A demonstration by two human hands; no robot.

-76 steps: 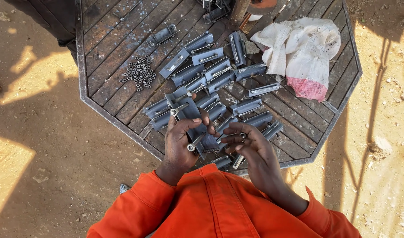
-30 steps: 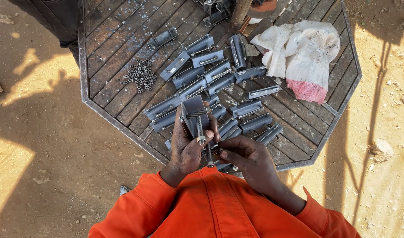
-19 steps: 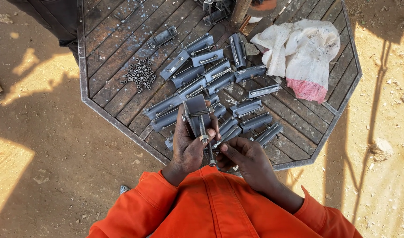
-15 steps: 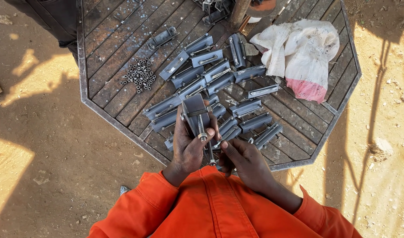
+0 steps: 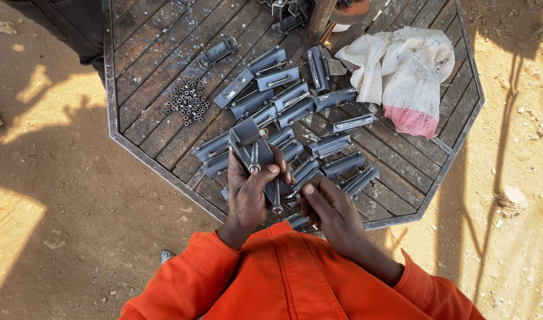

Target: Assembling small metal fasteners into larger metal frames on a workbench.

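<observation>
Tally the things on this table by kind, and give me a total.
Grey bracket held in the left hand: 1
Loose grey brackets on the table: about 20, overlapping
Pile of nuts: 1
White and pink sack: 1
Total: about 23

Octagonal table; brackets, nuts, sack
</observation>
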